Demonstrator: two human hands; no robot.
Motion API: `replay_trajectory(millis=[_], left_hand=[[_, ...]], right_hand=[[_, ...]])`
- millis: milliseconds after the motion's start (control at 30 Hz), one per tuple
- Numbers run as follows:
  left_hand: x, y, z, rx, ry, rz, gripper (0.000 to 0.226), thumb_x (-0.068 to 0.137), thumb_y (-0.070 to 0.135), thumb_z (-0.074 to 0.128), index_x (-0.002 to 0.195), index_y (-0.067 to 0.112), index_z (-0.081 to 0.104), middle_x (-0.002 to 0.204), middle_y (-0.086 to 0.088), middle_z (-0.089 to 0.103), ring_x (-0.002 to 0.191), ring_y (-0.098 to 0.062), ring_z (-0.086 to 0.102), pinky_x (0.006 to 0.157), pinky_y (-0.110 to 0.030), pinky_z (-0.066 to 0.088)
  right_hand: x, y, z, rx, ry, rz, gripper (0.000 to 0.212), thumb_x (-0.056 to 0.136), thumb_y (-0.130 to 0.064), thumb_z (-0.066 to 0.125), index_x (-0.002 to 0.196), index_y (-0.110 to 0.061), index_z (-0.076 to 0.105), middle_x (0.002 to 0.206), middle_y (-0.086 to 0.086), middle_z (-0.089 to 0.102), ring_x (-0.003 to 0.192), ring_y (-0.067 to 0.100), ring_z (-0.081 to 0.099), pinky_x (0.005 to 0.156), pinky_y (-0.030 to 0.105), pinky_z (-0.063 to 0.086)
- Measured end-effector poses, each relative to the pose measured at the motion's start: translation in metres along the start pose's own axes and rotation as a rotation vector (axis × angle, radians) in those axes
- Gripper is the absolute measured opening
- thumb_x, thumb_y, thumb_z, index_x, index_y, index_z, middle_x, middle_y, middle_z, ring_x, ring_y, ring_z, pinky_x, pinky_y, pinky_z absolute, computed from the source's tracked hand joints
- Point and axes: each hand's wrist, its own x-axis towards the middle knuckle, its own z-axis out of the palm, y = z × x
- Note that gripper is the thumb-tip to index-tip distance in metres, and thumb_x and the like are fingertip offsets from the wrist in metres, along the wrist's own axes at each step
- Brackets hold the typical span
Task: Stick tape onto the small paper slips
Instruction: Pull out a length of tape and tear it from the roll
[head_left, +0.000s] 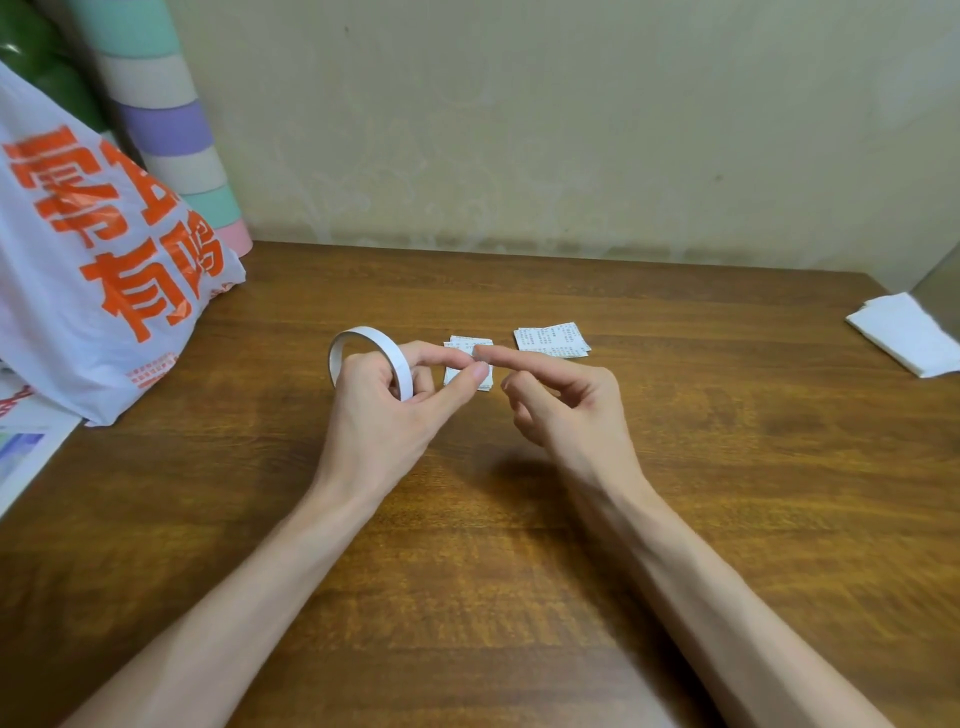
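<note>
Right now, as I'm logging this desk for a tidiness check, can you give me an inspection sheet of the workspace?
Surface: wooden table, brown, grain visible.
Job's things: white tape roll held above the table; near stack of slips partly behind the fingertips; far stack of slips lying to its right.
Clutter: white plastic bag with orange print at left; folded white paper at the right edge; printed sheet at the lower left.
Grippers: left hand grips the tape roll; right hand holds nothing visible, index finger extended to the left thumb tip.
Cables: nothing seen.
Surroundings: pale wall behind; striped pastel cylinder in the left corner.
</note>
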Motion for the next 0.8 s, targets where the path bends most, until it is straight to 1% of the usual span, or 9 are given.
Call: replay_trajectory(millis=[67,167,267,367,433,533,600,700,800], left_hand=[[0.0004,0.0003,-0.0002,-0.025,0.008,-0.020,0.012,0.088,0.029,0.082,0.089,0.017,0.080,0.050,0.003,0.033,0.047,-0.009,0.029,0.059,-0.006,0.038],[0.0008,0.0005,-0.0003,-0.041,0.018,-0.043,0.013,0.089,0.030,0.081,0.090,0.017,0.081,0.049,0.007,0.034,0.047,-0.008,0.030,0.056,-0.008,0.036],[0.0004,-0.0004,-0.0007,-0.032,0.014,-0.047,0.011,0.090,0.029,0.080,0.090,0.018,0.080,0.048,0.012,0.034,0.046,-0.007,0.032,0.056,-0.010,0.038],[0.0008,-0.0011,-0.0014,-0.011,0.008,-0.043,0.006,0.092,0.025,0.078,0.090,0.020,0.080,0.049,0.010,0.033,0.047,-0.008,0.031,0.052,-0.016,0.036],[0.0007,-0.0015,-0.0012,-0.010,0.005,-0.041,0.006,0.093,0.025,0.078,0.090,0.020,0.081,0.049,0.010,0.034,0.047,-0.008,0.031,0.053,-0.017,0.038],[0.0005,-0.0008,-0.0013,-0.030,-0.002,-0.048,0.011,0.092,0.030,0.078,0.092,0.020,0.081,0.049,0.011,0.034,0.047,-0.007,0.032,0.058,-0.015,0.043],[0.0004,-0.0013,-0.0012,-0.032,-0.005,-0.055,0.010,0.092,0.030,0.078,0.092,0.021,0.081,0.049,0.011,0.034,0.048,-0.008,0.031,0.056,-0.019,0.041],[0.0005,-0.0022,-0.0012,-0.016,-0.007,-0.062,0.007,0.094,0.026,0.077,0.092,0.022,0.081,0.049,0.012,0.034,0.048,-0.009,0.031,0.055,-0.030,0.039],[0.0005,-0.0023,-0.0013,-0.033,-0.004,-0.071,0.008,0.093,0.029,0.077,0.092,0.022,0.081,0.049,0.011,0.034,0.049,-0.010,0.031,0.057,-0.033,0.040]], right_hand=[[-0.0005,0.0003,0.0016,-0.003,-0.010,0.015,0.040,0.096,0.004,0.055,0.110,-0.019,0.083,0.053,-0.016,0.054,0.062,0.024,0.029,0.062,0.032,0.028],[-0.0006,0.0009,0.0029,-0.013,-0.017,0.014,0.042,0.096,0.004,0.055,0.112,-0.023,0.083,0.055,-0.017,0.057,0.067,0.029,0.028,0.066,0.039,0.028],[-0.0004,0.0005,0.0037,-0.030,-0.021,0.002,0.043,0.097,0.006,0.055,0.113,-0.022,0.082,0.058,-0.022,0.060,0.061,0.021,0.035,0.065,0.035,0.032],[0.0000,0.0002,0.0042,-0.038,-0.015,-0.004,0.044,0.096,0.007,0.055,0.113,-0.023,0.082,0.057,-0.021,0.060,0.061,0.020,0.034,0.064,0.032,0.031],[-0.0003,-0.0006,0.0045,-0.040,-0.013,0.003,0.044,0.096,0.008,0.054,0.112,-0.023,0.081,0.057,-0.022,0.060,0.061,0.018,0.034,0.063,0.030,0.031],[-0.0003,-0.0005,0.0049,-0.040,-0.014,0.003,0.045,0.096,0.006,0.055,0.112,-0.026,0.081,0.057,-0.024,0.060,0.066,0.030,0.029,0.065,0.040,0.031],[0.0004,0.0009,0.0050,-0.040,-0.023,0.002,0.045,0.096,0.006,0.055,0.112,-0.027,0.082,0.057,-0.023,0.059,0.067,0.039,0.027,0.066,0.046,0.029],[0.0018,0.0027,0.0050,-0.044,-0.029,0.005,0.046,0.096,0.005,0.055,0.113,-0.027,0.082,0.057,-0.021,0.058,0.067,0.047,0.028,0.065,0.048,0.029],[0.0024,0.0053,0.0050,-0.051,-0.032,-0.007,0.047,0.095,0.003,0.056,0.112,-0.031,0.083,0.057,-0.018,0.053,0.067,0.046,0.028,0.063,0.047,0.029]])
